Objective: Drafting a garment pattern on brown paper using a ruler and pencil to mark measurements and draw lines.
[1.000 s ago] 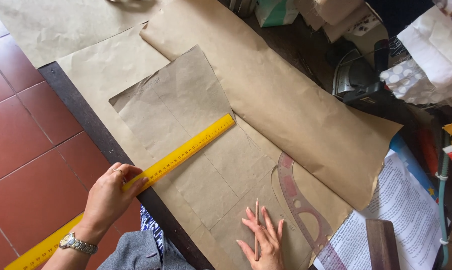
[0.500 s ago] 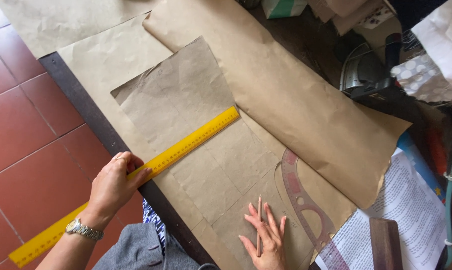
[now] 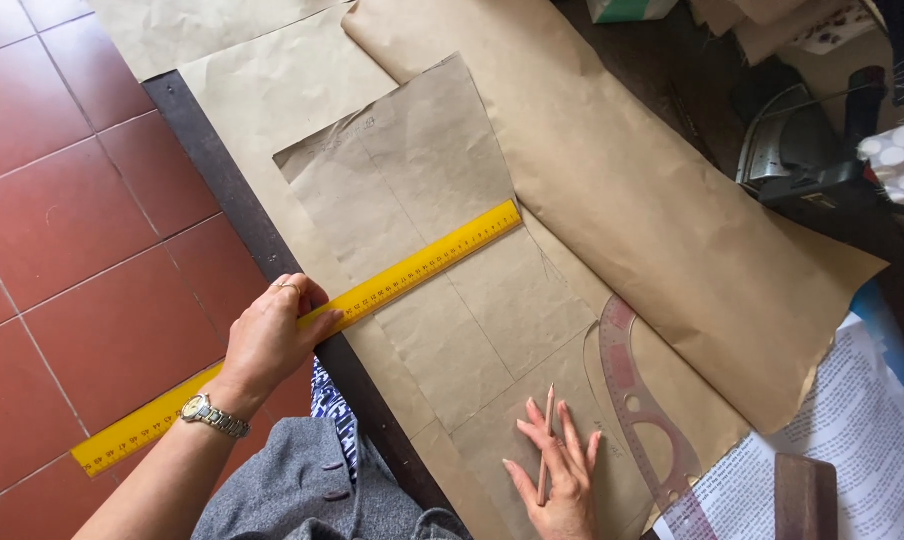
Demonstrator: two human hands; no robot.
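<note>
Left hand [image 3: 270, 338] of mine grips the long yellow ruler [image 3: 312, 326] at the dark table edge [image 3: 234, 205] — right hand [image 3: 557, 478] lies flat at five o'clock, thin pencil [image 3: 545, 442] between fingers, on the creased brown paper pattern piece [image 3: 442, 230].

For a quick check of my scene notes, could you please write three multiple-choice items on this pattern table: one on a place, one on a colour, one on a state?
1. Where does the pencil lie?
A. under the right hand's fingers
B. on the floor
C. on the clothes iron

2. What colour is the long ruler?
A. blue
B. yellow
C. white

3. How is the left hand placed?
A. raised, clear of everything
B. gripping the curve ruler
C. resting on the long ruler at the table's edge

Key:
1 A, the right hand lies flat over it on the pattern paper.
2 B, it is plainly yellow.
3 C, fingers press on it.
</note>
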